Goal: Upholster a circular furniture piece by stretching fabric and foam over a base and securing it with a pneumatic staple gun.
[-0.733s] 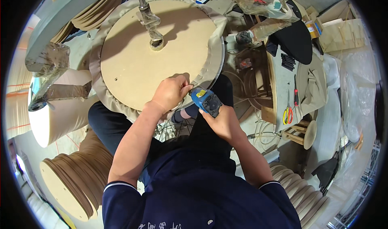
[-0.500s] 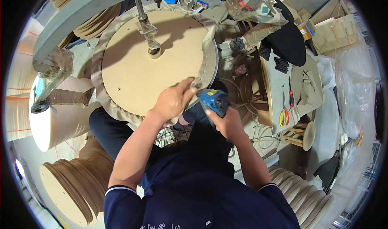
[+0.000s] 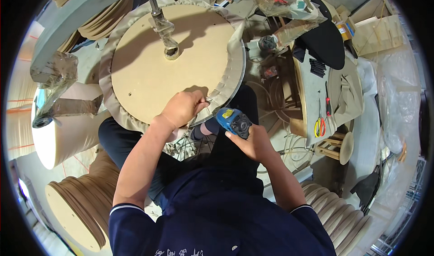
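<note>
Curled with its thumb and fingertips drawn together, the left hand (image 3: pixel 183 109) pinches at the near right edge of a round board (image 3: pixel 149 77), most likely on the beige cloth (image 3: pixel 235 66) there, though the small gap between the fingertips is too poorly seen to be certain. The right hand (image 3: pixel 254 143) is wrapped around a blue hand tool (image 3: pixel 234 123) with a yellow label on top, its nose just beside the board's near right rim. The board lies flat in front of the person, above the parted knees, and the cloth runs around its margin, loose and rumpled on the left and folded inward in small pleats on the right. A plastic-wrapped post (image 3: pixel 166 34) comes down onto the board near its middle. To the right, a workbench (image 3: pixel 312 91) carries a bundle of short black strips (image 3: pixel 318 68), scissors (image 3: pixel 319 127) with orange and yellow handles, and a red-handled tool (image 3: pixel 328 106) beside them. Folded beige fabric (image 3: pixel 346 93) lies along the bench's outer side, with a small wooden stool (image 3: pixel 346 148) below. Stacked round boards (image 3: pixel 79 206) stand at lower left, and pale cloth-covered discs (image 3: pixel 334 208) at lower right.
</note>
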The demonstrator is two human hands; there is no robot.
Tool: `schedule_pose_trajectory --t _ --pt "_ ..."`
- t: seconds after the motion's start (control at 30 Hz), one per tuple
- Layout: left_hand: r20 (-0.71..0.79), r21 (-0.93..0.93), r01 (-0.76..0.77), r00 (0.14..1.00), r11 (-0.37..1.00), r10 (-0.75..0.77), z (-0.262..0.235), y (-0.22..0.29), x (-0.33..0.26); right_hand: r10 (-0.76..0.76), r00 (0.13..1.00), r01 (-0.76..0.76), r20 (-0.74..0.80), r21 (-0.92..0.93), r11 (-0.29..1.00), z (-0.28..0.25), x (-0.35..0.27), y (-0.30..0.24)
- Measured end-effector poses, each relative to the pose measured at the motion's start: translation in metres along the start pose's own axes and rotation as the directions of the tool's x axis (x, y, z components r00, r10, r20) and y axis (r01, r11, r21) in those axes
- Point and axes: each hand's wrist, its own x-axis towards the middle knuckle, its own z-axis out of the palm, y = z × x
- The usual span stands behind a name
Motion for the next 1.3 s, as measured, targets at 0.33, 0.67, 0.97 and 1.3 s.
schedule_pose_trajectory --t 0.33,0.67,0.97,1.3 --pt "-0.144 -0.137 -0.006 0.99 0.991 -0.014 0.007 -0.001 0.01 -0.051 0.998 0.055 -0.044 0.088 0.995 0.019 0.021 -0.006" --pt "-0.137 0.049 -0.015 0.99 0.999 0.021 0.013 0.049 -0.002 0.112 0.967 -0.039 -0.228 0.305 0.952 -0.007 0.005 0.02" --pt "0.114 0.064 -0.125 0.987 0.99 0.118 0.002 0.018 0.004 0.072 0.976 -0.006 -0.207 0.303 0.953 0.002 -0.008 0.034" --pt "-0.083 -0.14 0.14 0.985 0.98 -0.152 0.011 0.012 0.014 -0.012 1.0 0.013 -0.012 0.063 0.998 -0.001 0.007 0.001"
